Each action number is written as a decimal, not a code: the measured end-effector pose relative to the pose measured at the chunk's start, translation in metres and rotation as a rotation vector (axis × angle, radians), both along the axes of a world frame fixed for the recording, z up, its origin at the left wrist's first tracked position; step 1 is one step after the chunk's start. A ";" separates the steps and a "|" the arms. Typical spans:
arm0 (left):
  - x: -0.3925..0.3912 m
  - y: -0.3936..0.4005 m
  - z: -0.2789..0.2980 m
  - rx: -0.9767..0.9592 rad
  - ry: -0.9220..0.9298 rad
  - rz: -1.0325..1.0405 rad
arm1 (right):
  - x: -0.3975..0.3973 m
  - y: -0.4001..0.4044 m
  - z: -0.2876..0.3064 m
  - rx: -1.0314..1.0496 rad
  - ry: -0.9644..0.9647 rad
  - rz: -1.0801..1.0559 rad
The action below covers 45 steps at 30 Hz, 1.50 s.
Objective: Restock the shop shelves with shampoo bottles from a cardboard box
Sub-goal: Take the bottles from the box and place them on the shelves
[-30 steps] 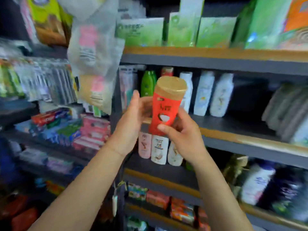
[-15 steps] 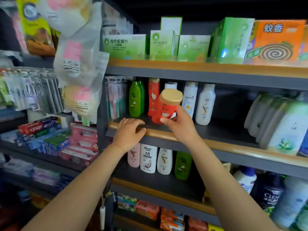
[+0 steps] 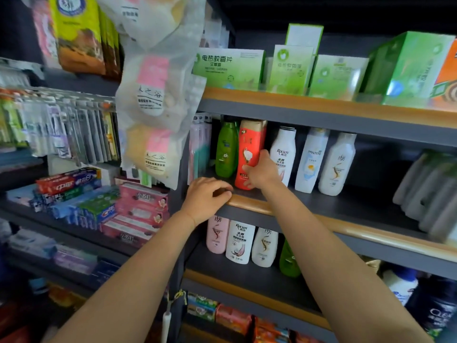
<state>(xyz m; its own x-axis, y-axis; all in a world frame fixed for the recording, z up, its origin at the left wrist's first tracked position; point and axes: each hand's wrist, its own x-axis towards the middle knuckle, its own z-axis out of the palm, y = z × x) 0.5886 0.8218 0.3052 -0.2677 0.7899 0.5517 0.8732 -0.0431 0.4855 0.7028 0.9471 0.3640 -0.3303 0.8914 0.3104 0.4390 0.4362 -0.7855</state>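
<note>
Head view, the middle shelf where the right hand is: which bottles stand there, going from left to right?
green bottle → red bottle, held by the right hand → white Rocien bottle → white Pantene bottle → white bottle with an orange swirl

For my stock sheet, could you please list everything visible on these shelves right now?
red shampoo bottle: one, red, gold cap, middle shelf, upright
green bottle: one, left of the red
white bottles: three, right of the red
lower-shelf bottles: four; pink, two white, green
green boxes: several, top shelf
toothpaste boxes: many, mixed colours, left shelves
hanging bags: clear, left of the upright
left hand: rests on the shelf edge
right hand: grips the red shampoo bottle
</note>
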 end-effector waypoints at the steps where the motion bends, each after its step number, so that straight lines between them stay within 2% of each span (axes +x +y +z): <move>1: -0.001 0.002 -0.002 0.015 -0.020 -0.014 | -0.002 -0.003 0.003 -0.003 -0.012 -0.036; 11: -0.008 0.009 -0.017 0.097 0.009 -0.059 | -0.025 0.002 0.007 0.004 -0.092 -0.214; 29: -0.013 0.009 -0.022 0.112 0.061 -0.089 | -0.038 -0.002 0.008 -0.041 -0.085 -0.292; 31: -0.013 0.009 -0.022 0.111 0.061 -0.088 | -0.035 -0.007 0.011 -0.015 -0.133 -0.298; 34: -0.013 0.009 -0.022 0.098 0.066 -0.089 | -0.026 -0.022 0.010 0.146 -0.218 -0.296; 37: -0.012 0.008 -0.021 0.077 0.067 -0.094 | -0.017 -0.035 0.006 0.280 -0.416 -0.200; 40: -0.013 0.008 -0.022 0.066 0.064 -0.090 | -0.021 -0.030 0.004 0.250 -0.638 -0.137; 45: -0.012 0.008 -0.020 0.067 0.052 -0.096 | -0.031 -0.019 0.003 0.199 -0.783 -0.138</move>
